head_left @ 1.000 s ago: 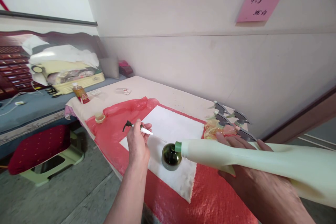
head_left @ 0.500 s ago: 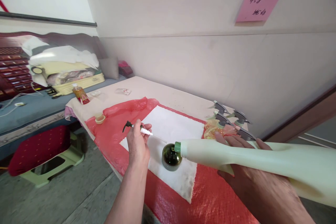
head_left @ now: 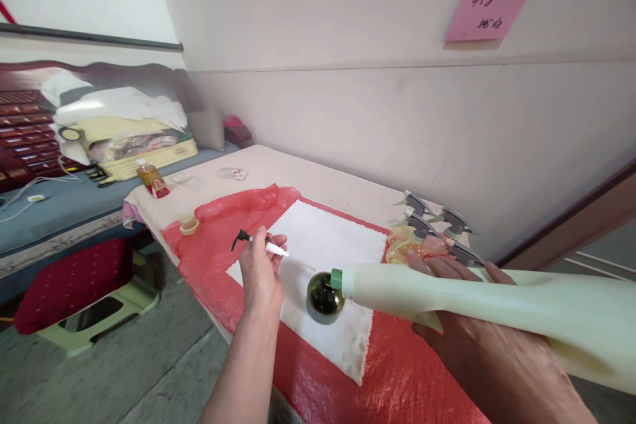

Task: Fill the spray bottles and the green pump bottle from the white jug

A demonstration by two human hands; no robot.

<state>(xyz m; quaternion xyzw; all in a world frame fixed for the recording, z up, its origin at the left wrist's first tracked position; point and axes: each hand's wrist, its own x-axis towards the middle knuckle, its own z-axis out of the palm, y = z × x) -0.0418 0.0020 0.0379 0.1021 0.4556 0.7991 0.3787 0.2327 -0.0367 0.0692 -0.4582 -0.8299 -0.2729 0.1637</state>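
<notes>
My left hand is closed round a pump dispenser top with a black nozzle, a white body and a thin clear dip tube pointing right. My right hand grips a large pale green jug lying tilted almost level. The jug's green spout meets the mouth of a round dark green bottle. Whether liquid is flowing cannot be seen. The bottle stands on a white cloth, which lies over a red plastic sheet.
Several spray bottle heads stand at the table's right end by the wall. A small round container sits on the red sheet's left part. A drink bottle is at the far left table edge. A red-topped stool stands on the floor.
</notes>
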